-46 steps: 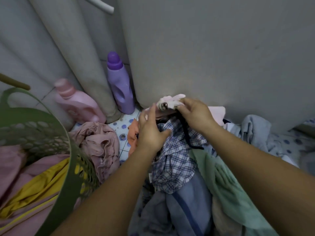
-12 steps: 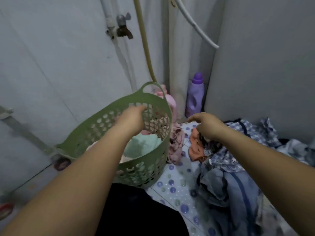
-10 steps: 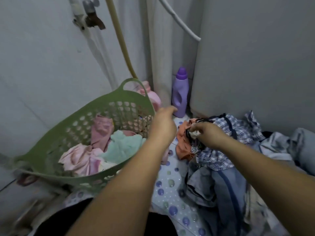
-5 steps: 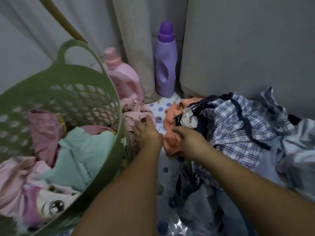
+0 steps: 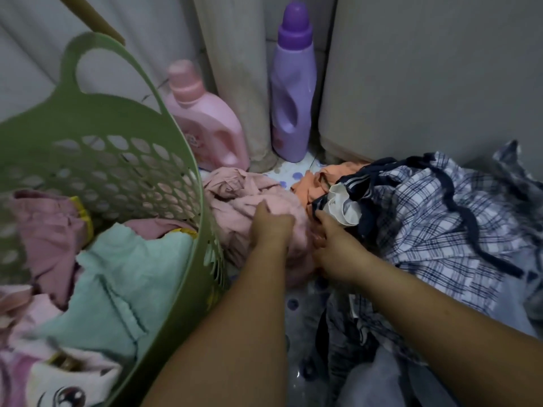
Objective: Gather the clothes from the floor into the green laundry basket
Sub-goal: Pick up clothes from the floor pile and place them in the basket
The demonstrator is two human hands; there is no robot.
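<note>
The green laundry basket [image 5: 123,121] stands tilted at the left and holds pink, mint and printed clothes. A crumpled dusty-pink garment [image 5: 235,198] lies on the floor beside the basket's wall. My left hand [image 5: 271,229] grips this garment from above. My right hand [image 5: 332,245] reaches under its right side, fingers curled into the fabric. An orange cloth [image 5: 317,180], a plaid shirt [image 5: 440,218] with dark trim and a white-and-navy piece [image 5: 342,204] lie to the right on the floor.
A pink detergent bottle [image 5: 205,121] and a purple bottle [image 5: 293,89] stand against the wall behind the clothes. A grey appliance side [image 5: 426,69] rises at the back right. More blue and grey clothes [image 5: 367,362] lie at the lower right on the dotted floor [image 5: 291,304].
Both hands have closed in on the dusty-pink garment beside the basket. The left hand went from touching it to gripping it; the right hand left the orange cloth and moved under it.
</note>
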